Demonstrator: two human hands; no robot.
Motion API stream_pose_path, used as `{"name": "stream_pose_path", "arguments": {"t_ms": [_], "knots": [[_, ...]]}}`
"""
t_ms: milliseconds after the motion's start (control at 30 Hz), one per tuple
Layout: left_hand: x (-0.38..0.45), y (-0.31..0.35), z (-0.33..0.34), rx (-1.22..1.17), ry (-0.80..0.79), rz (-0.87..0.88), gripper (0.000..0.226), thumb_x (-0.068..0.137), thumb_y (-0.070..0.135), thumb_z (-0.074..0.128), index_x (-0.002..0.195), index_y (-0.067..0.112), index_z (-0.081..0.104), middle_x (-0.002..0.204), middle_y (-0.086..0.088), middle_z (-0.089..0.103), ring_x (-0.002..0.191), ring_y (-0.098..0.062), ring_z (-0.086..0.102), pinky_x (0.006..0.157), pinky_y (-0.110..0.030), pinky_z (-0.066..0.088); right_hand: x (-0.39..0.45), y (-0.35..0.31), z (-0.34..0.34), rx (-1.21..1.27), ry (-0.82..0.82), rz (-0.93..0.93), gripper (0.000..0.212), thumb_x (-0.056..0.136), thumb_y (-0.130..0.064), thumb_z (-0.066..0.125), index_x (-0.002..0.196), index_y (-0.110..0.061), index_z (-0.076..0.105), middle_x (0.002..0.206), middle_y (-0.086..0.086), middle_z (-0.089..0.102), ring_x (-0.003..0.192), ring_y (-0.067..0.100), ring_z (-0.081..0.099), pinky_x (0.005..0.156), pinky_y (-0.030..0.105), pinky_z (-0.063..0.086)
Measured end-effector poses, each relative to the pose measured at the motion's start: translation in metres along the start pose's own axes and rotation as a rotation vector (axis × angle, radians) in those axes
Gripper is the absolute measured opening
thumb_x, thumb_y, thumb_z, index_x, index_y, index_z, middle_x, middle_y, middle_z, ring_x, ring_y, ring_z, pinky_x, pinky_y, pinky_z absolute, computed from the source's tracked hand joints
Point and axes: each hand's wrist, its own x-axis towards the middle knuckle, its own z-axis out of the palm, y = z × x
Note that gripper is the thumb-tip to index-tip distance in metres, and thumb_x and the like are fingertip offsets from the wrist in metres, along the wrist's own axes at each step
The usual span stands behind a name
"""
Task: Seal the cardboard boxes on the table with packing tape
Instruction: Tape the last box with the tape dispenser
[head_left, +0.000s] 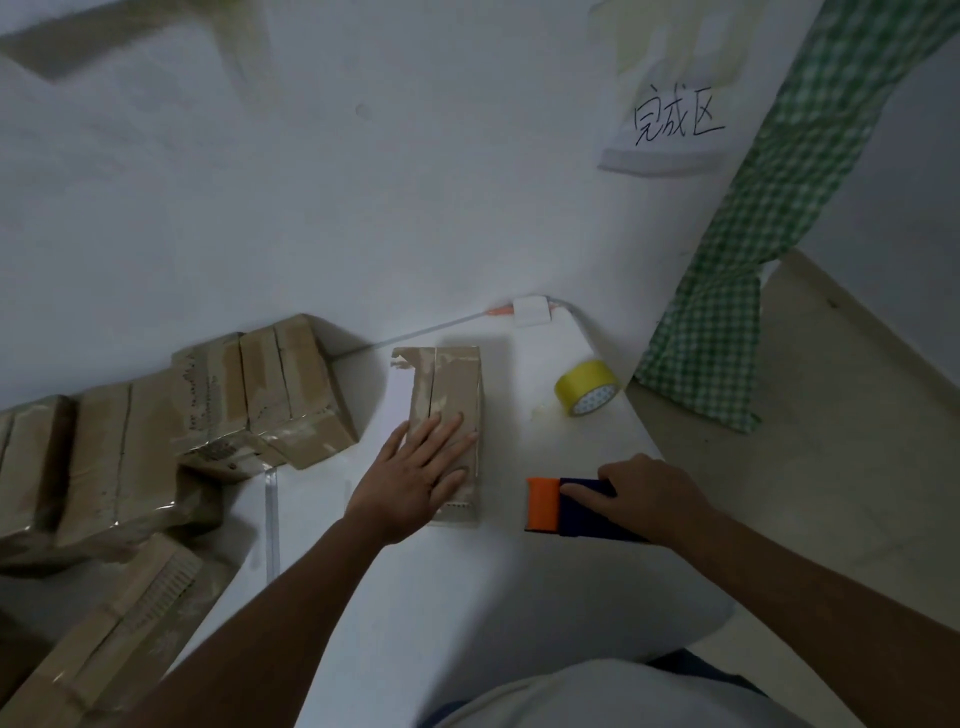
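Observation:
A small cardboard box (449, 384) lies on the white table (467, 587) in front of me, its flaps closed along a centre seam. My left hand (415, 478) presses flat on the box's near half, fingers spread. To the right, my right hand (644, 493) grips a tape dispenser (561, 506) with a dark blue body and an orange front, held just above the table beside the box. A roll of yellow tape (589, 387) stands near the table's right edge.
Several cardboard boxes (270, 395) are stacked along the left, more of them (119, 634) at the near left. A white plug and cable (530, 310) lie by the wall. A paper sign (670, 124) hangs on the wall, green checked cloth (753, 249) beside it.

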Motion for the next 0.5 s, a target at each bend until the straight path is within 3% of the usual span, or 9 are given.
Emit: {"name": "stream_pose_path", "arguments": {"t_ms": [133,267,367,433,500], "knots": [[-0.002,0.001,-0.001,0.000,0.012,-0.011,0.058,0.101,0.056,-0.006,0.156,0.038,-0.003,0.165,0.009,-0.009,0.151,-0.011,-0.012,0.123,-0.041,-0.002,0.000,0.002,0.000,0.017,0.002,-0.024,0.059,0.083,-0.080,0.031,0.060,-0.027,0.043,0.056,-0.004,0.044,0.048,0.007,0.041,0.046,0.024,0.027],[-0.003,0.004,-0.001,-0.021,0.017,-0.011,0.061,0.100,0.057,-0.005,0.157,0.036,0.002,0.165,0.009,-0.007,0.152,-0.012,-0.010,0.123,-0.040,-0.002,0.002,0.003,-0.002,-0.053,0.027,-0.066,0.061,0.082,-0.082,0.028,0.064,-0.026,0.046,0.057,-0.005,0.044,0.048,0.006,0.040,0.045,0.023,0.026],[0.003,0.006,-0.011,-0.034,0.080,-0.027,0.060,0.103,0.055,0.013,0.155,0.030,0.029,0.163,0.003,0.023,0.151,-0.019,0.019,0.120,-0.041,0.019,0.009,-0.006,-0.006,-0.088,0.003,-0.037,0.065,0.083,-0.082,0.029,0.062,-0.022,0.041,0.058,-0.003,0.042,0.048,0.009,0.039,0.045,0.026,0.025],[0.007,0.011,-0.015,-0.034,0.139,0.051,0.048,0.104,0.049,0.026,0.140,0.026,0.049,0.147,0.000,0.045,0.137,-0.022,0.042,0.109,-0.038,0.031,0.012,-0.010,-0.008,-0.097,-0.042,-0.015,0.062,0.085,-0.079,0.032,0.067,-0.020,0.042,0.062,-0.003,0.042,0.051,0.010,0.039,0.046,0.026,0.024],[0.006,0.017,-0.010,-0.072,0.175,0.149,0.033,0.104,0.044,0.036,0.124,0.028,0.056,0.139,0.004,0.050,0.136,-0.020,0.042,0.106,-0.036,0.031,0.012,-0.011,-0.009,-0.103,-0.086,-0.022,0.056,0.089,-0.074,0.035,0.080,-0.020,0.045,0.069,-0.004,0.041,0.056,0.010,0.039,0.048,0.026,0.025]]}}
